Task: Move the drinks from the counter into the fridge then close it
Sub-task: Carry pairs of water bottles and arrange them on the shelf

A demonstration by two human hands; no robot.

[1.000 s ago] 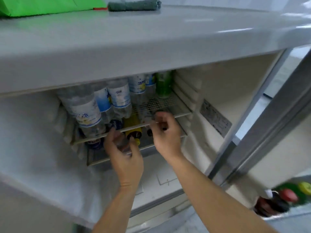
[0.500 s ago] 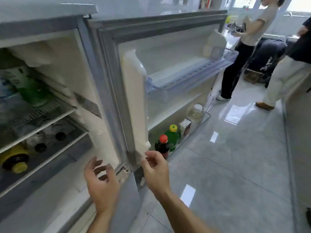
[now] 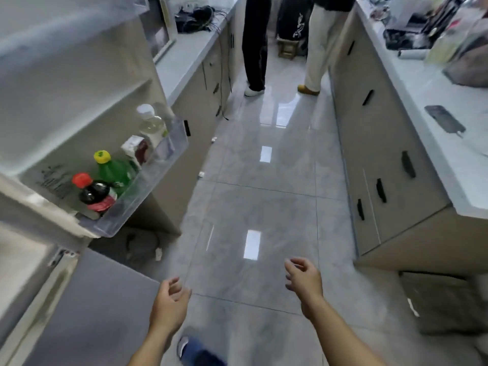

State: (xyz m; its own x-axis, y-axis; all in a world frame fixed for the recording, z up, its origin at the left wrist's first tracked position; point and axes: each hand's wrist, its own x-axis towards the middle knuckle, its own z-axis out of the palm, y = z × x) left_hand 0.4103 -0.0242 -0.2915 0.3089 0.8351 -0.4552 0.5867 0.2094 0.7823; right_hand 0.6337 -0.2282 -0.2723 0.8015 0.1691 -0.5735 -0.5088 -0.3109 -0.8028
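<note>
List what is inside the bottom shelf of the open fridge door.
The door shelf holds a dark red-capped bottle, a green yellow-capped bottle, a small carton and a clear white-capped bottle. Their bases are blurred behind its wall.

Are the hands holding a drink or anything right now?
No, nothing is held. The left hand and right hand hang over the floor, fingers loosely curled.

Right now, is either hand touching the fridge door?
Apart. The head view shows the left hand and right hand both empty over bare floor, with the open fridge door well up to the left.
</note>
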